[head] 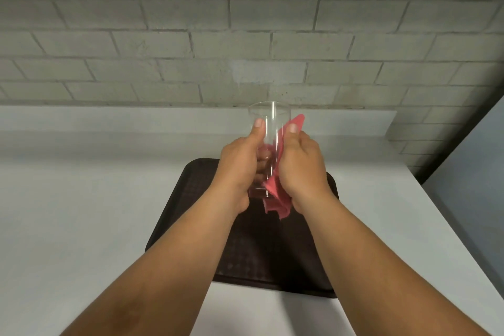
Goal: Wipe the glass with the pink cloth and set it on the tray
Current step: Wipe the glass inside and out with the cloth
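Fingers of the left hand wrap the tall clear drinking glass at frame centre, above the dark brown plastic tray; the right hand presses the pink cloth against it. Its base seems hidden, and smooth glass twisted under the cloth could slip from the left hand's hold.

Both my forearms reach forward from the lower frame edge, bare, converging toward centre. My left hand is curled closed, thumb extended straight up, fingers wrapped out of sight on the far side. My right hand mirrors it, clamped shut, thumb tip pointing up at about the same height as the left one. Wrists roughly level and straight, slightly cocked inward. Hands sit close side by side, just apart, knuckles facing outward, backs of both hands toward the camera.
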The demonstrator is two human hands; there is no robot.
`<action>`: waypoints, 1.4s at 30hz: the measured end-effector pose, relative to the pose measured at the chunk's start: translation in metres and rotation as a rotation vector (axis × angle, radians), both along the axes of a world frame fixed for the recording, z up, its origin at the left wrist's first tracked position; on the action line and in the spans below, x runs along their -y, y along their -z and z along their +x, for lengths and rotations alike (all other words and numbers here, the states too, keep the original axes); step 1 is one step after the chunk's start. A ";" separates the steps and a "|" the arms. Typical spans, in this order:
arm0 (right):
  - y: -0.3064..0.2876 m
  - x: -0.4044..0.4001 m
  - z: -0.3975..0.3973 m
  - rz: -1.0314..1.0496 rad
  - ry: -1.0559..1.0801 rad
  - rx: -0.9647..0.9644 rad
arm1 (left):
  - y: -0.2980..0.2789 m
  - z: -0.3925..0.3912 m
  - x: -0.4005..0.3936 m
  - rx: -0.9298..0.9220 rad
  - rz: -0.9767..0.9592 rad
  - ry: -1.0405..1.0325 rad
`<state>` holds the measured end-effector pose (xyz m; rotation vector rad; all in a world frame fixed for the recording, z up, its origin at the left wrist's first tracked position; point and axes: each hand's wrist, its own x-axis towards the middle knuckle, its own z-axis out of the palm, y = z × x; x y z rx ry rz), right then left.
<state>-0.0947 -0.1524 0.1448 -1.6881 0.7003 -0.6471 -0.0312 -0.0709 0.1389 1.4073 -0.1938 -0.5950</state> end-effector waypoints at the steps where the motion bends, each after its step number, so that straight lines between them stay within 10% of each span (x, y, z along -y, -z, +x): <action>1: 0.000 -0.001 -0.001 -0.056 0.010 0.007 | -0.001 -0.001 -0.001 -0.022 -0.005 0.028; 13: 0.013 -0.036 -0.006 -0.449 -0.120 -0.130 | 0.004 0.001 0.004 -0.107 -0.086 -0.051; 22: -0.013 0.002 0.005 0.093 -0.021 -0.012 | 0.006 0.001 0.005 -0.046 -0.185 -0.015; 33: 0.001 -0.029 0.002 -0.440 -0.070 -0.075 | 0.002 0.008 0.006 -0.092 -0.111 -0.004; 42: -0.013 0.001 0.007 0.199 -0.067 0.002 | 0.003 0.011 0.003 -0.101 -0.190 -0.030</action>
